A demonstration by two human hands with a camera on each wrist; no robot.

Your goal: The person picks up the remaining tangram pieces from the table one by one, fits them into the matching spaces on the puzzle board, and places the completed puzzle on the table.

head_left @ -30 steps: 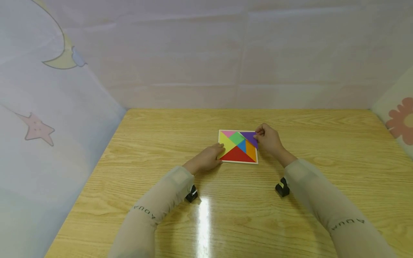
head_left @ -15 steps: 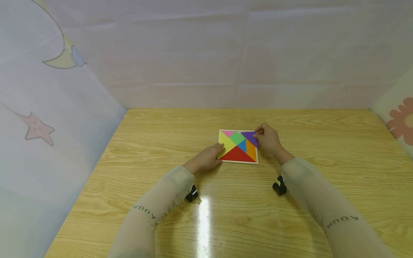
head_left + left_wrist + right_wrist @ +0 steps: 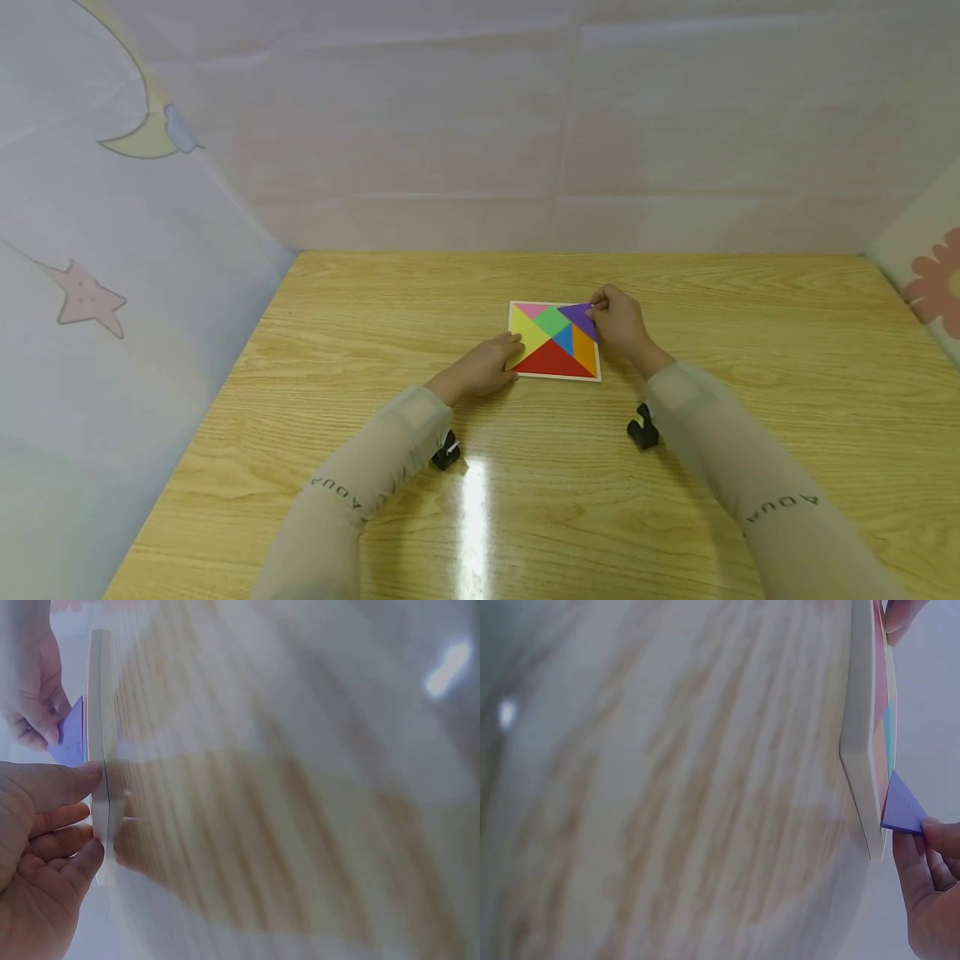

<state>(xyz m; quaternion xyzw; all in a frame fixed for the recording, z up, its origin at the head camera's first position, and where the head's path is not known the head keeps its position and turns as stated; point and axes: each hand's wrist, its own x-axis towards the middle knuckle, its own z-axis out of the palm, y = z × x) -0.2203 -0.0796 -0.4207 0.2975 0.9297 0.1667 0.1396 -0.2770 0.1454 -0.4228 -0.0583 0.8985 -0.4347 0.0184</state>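
Note:
A tangram board (image 3: pixel 558 378) with a pale rim lies on the table, filled with coloured pieces. Among them are a yellow triangle (image 3: pixel 523 333), a red triangle (image 3: pixel 553 360), a green square (image 3: pixel 551 322), a blue triangle (image 3: pixel 564 340) and an orange parallelogram (image 3: pixel 583 350). My left hand (image 3: pixel 486 367) grips the board's left edge, thumb and fingers also visible on it in the left wrist view. Between thumb and fingers my right hand (image 3: pixel 621 321) pinches a purple triangle (image 3: pixel 904 806). That piece tilts up at the far right corner, its lower edge close to the board.
A wooden table (image 3: pixel 360 333) surrounds the board. Pale printed cloth (image 3: pixel 450 125) stands behind and at both sides. Black devices (image 3: pixel 446 451) sit at both wrists, below the sleeves.
The purple triangle has shifted slightly left and away from me in the right hand. The right forearm has swung a little leftward. My left hand stays on the board.

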